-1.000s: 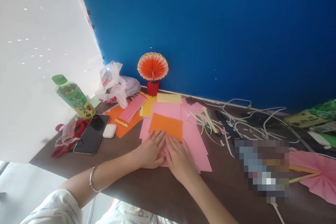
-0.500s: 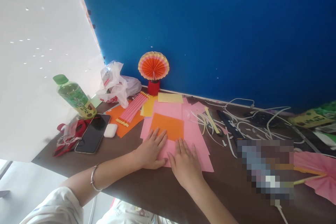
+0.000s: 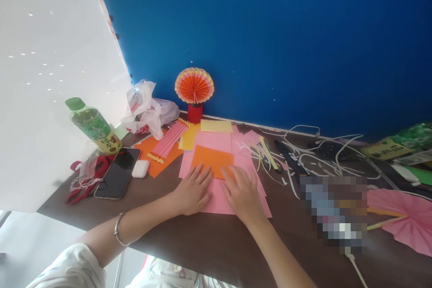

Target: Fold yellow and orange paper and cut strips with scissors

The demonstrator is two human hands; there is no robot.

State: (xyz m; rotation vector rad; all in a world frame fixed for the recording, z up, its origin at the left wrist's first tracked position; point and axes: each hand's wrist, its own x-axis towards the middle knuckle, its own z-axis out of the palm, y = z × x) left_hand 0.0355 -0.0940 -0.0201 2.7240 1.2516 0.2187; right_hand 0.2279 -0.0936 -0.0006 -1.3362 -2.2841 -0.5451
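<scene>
An orange paper sheet (image 3: 212,160) lies on top of pink paper sheets (image 3: 216,198) on the brown table (image 3: 216,243). My left hand (image 3: 193,191) lies flat with fingers spread, its fingertips on the orange sheet's near left corner. My right hand (image 3: 243,194) lies flat beside it, fingers stretched out, touching the orange sheet's near right corner and the pink paper under it. Neither hand holds anything.
A green bottle (image 3: 93,124), a phone (image 3: 117,172), a white earbud case (image 3: 140,168), red scissors (image 3: 84,180) and a plastic bag (image 3: 148,108) sit at the left. Pink folded strips (image 3: 168,139), a paper fan in a red cup (image 3: 194,86), cables (image 3: 313,153) and a pink fan (image 3: 405,216) surround the sheets.
My right hand slid right and away, from beside my left hand to the orange sheet's right corner. My left hand stayed nearly still.
</scene>
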